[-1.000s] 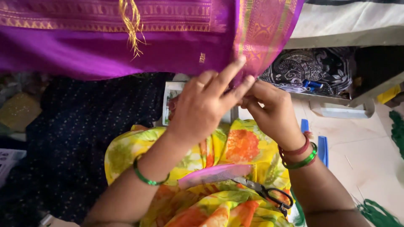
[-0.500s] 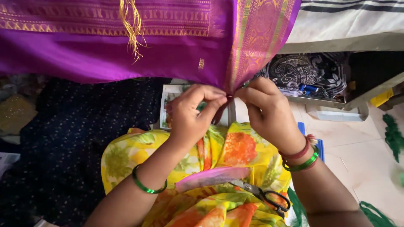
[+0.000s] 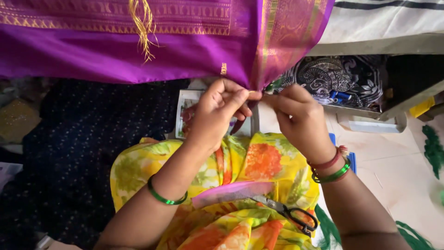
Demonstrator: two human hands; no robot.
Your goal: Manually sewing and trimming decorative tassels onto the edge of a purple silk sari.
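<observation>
A purple silk cloth (image 3: 115,51) with gold woven borders hangs across the top of the view, a gold tassel (image 3: 143,28) dangling from it. My left hand (image 3: 217,113) and my right hand (image 3: 296,115) meet just under the cloth's lower edge, fingertips pinched together on its hanging corner fringe. Both wrists wear green bangles. On my lap, over yellow floral fabric (image 3: 259,162), lie a pink comb (image 3: 233,193) and a pair of black-handled scissors (image 3: 291,214).
A dark dotted cloth (image 3: 88,153) covers the left. A printed card (image 3: 187,109) lies behind my left hand. A box of dark patterned fabric (image 3: 342,76) stands at the right, with green thread scraps (image 3: 432,146) on the pale floor.
My left hand has closed from spread fingers into a pinch, and both hands have come together on the cloth's lower edge.
</observation>
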